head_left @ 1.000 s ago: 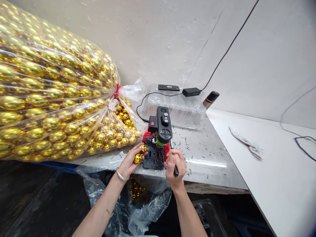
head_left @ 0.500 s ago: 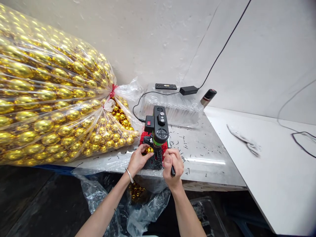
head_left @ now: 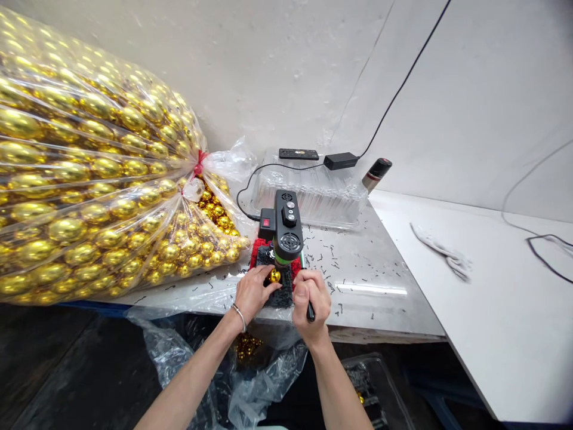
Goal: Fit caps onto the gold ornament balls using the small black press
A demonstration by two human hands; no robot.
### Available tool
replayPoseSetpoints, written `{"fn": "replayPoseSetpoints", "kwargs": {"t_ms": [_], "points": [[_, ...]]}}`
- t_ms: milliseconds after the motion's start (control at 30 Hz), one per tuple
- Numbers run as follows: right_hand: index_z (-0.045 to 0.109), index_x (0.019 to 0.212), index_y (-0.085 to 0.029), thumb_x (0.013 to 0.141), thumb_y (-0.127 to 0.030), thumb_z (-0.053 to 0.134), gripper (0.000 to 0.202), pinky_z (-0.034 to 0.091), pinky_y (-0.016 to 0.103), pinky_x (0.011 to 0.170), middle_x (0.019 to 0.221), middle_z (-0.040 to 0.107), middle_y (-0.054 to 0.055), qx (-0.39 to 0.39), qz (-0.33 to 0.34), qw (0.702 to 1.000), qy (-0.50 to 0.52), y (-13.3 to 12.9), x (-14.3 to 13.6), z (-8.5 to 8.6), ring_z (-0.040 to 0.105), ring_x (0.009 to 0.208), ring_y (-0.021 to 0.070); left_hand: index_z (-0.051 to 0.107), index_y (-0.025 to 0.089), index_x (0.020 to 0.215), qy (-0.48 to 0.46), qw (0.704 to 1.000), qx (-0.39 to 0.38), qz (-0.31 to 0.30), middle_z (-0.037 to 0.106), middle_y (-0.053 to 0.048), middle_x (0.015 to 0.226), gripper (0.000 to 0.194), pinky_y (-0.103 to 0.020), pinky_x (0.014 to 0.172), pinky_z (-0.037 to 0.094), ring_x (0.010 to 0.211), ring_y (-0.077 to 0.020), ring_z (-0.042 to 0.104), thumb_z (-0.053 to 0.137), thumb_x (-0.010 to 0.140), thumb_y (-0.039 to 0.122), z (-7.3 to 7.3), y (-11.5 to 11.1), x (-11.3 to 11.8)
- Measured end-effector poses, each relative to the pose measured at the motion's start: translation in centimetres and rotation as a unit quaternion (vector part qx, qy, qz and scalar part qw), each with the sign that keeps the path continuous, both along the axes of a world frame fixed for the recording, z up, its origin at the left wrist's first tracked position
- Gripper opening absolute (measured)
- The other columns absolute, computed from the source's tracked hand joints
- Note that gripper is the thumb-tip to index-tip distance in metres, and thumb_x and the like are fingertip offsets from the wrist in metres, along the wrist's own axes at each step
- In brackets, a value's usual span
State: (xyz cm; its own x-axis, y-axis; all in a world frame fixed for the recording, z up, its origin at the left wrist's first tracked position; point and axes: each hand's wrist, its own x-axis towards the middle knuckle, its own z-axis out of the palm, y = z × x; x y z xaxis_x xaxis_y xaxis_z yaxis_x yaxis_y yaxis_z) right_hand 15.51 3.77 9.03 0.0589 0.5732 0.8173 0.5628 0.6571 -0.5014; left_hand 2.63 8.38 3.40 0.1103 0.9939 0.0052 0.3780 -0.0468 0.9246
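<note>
A black bench machine [head_left: 289,224] with a red switch stands at the middle of the metal table. Under its head is a small gold ball [head_left: 274,275], between the thumb and fingers of my left hand [head_left: 254,291], which wears a silver bracelet. My right hand [head_left: 312,301] is wrapped round the machine's black-ended lever handle [head_left: 310,312], just right of the base. Red material [head_left: 296,266] and black scraps lie around the base.
Large clear bags of gold balls [head_left: 67,179] fill the left. Behind the machine are a clear plastic tray [head_left: 313,200], a power adapter [head_left: 340,160] and a bottle [head_left: 376,173]. A glove [head_left: 441,249] lies on the white table [head_left: 483,334] at right.
The left hand has shifted slightly right with the gold ball, bringing it closer under the machine head. The right hand remains on the lever. The whole view has moved slightly.
</note>
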Motion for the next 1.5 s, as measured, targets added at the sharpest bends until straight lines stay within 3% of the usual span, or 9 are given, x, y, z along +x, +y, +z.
{"fn": "replayPoseSetpoints", "kwargs": {"t_ms": [333, 567, 733, 833, 1067, 1200, 1300, 1400, 1500], "points": [[0.046, 0.07, -0.02, 0.088, -0.012, 0.038, 0.021, 0.044, 0.028, 0.059, 0.073, 0.051, 0.002, 0.008, 0.001, 1.0, -0.017, 0.0, 0.2, -2.3, 0.052, 0.07, 0.0136, 0.072, 0.024, 0.099, 0.141, 0.988, 0.041, -0.046, 0.066, -0.008, 0.105, 0.029, -0.03, 0.076, 0.043, 0.089, -0.0263, 0.062, 0.071, 0.072, 0.035, 0.4, 0.5, 0.0], [0.043, 0.072, -0.021, 0.092, -0.017, 0.031, 0.024, 0.048, 0.038, 0.077, 0.074, 0.048, 0.0, 0.055, -0.024, 0.998, -0.009, 0.8, 0.0, -4.5, 0.052, 0.068, 0.0128, 0.071, 0.025, 0.102, 0.153, 0.986, 0.047, -0.043, 0.067, -0.008, 0.104, 0.032, -0.028, 0.073, 0.043, 0.088, -0.0243, 0.063, 0.07, 0.074, 0.039, 0.2, 0.4, 0.0], [0.043, 0.07, -0.021, 0.091, -0.015, 0.032, 0.024, 0.048, 0.035, 0.072, 0.074, 0.049, 0.0, 0.074, -0.018, 0.995, -0.061, 1.1, 0.0, -5.5, 0.053, 0.068, 0.0128, 0.069, 0.024, 0.107, 0.197, 0.978, 0.05, -0.052, 0.067, -0.008, 0.108, 0.033, -0.029, 0.07, 0.044, 0.088, -0.0247, 0.064, 0.064, 0.079, 0.042, 0.3, 0.3, 0.0], [0.043, 0.069, -0.02, 0.09, -0.014, 0.032, 0.025, 0.047, 0.035, 0.07, 0.072, 0.048, 0.0, 0.057, -0.022, 0.998, -0.024, 0.8, -0.1, -4.6, 0.051, 0.067, 0.013, 0.068, 0.022, 0.11, 0.216, 0.973, 0.056, -0.055, 0.067, -0.008, 0.108, 0.035, -0.029, 0.07, 0.045, 0.088, -0.0242, 0.065, 0.065, 0.079, 0.04, 0.3, 0.3, 0.1], [0.039, 0.062, -0.02, 0.085, -0.005, 0.038, 0.028, 0.039, 0.028, 0.059, 0.063, 0.044, -0.001, -0.011, 0.002, 1.0, 0.029, 0.0, -0.2, 1.3, 0.049, 0.066, 0.0129, 0.066, 0.018, 0.111, 0.15, 0.987, 0.055, -0.02, 0.067, -0.007, 0.108, 0.039, -0.03, 0.08, 0.046, 0.09, -0.0212, 0.063, 0.069, 0.076, 0.034, 0.9, -0.6, -0.6], [0.038, 0.063, -0.02, 0.085, -0.005, 0.039, 0.028, 0.038, 0.028, 0.059, 0.062, 0.044, -0.001, -0.016, -0.003, 1.0, 0.024, 0.0, -0.2, 2.0, 0.049, 0.065, 0.013, 0.069, 0.018, 0.103, -0.005, 0.995, -0.084, -0.044, 0.068, -0.003, 0.083, 0.046, -0.027, 0.066, 0.045, 0.068, -0.0157, 0.058, 0.07, 0.07, 0.05, -0.2, -4.6, -2.2], [0.038, 0.062, -0.021, 0.085, -0.005, 0.038, 0.028, 0.037, 0.028, 0.058, 0.061, 0.043, -0.001, 0.0, -0.012, 1.0, 0.028, 0.1, -0.5, 1.5, 0.048, 0.064, 0.0131, 0.07, 0.012, 0.077, -0.131, 0.941, -0.295, -0.097, 0.063, -0.002, 0.064, 0.054, -0.023, 0.05, 0.038, 0.053, -0.0109, 0.05, 0.066, 0.065, 0.065, -3.3, -8.3, -3.0], [0.038, 0.061, -0.021, 0.085, -0.004, 0.038, 0.029, 0.037, 0.028, 0.058, 0.059, 0.043, -0.002, 0.013, -0.014, 0.999, 0.037, 0.2, -0.6, 1.2, 0.048, 0.064, 0.0129, 0.065, 0.01, 0.068, -0.24, 0.858, -0.453, 0.021, 0.062, -0.004, 0.063, 0.06, -0.021, 0.046, 0.038, 0.048, -0.0085, 0.049, 0.061, 0.065, 0.071, -7.0, -10.9, -3.4], [0.039, 0.062, -0.02, 0.085, -0.003, 0.038, 0.029, 0.037, 0.028, 0.058, 0.059, 0.043, -0.002, 0.01, -0.011, 1.0, 0.027, 0.1, -0.5, 1.2, 0.048, 0.065, 0.0128, 0.065, 0.011, 0.077, -0.347, 0.752, -0.547, 0.124, 0.064, -0.004, 0.068, 0.048, -0.022, 0.052, 0.047, 0.053, -0.0099, 0.056, 0.07, 0.068, 0.058, -8.6, -11.9, -3.9]]}}
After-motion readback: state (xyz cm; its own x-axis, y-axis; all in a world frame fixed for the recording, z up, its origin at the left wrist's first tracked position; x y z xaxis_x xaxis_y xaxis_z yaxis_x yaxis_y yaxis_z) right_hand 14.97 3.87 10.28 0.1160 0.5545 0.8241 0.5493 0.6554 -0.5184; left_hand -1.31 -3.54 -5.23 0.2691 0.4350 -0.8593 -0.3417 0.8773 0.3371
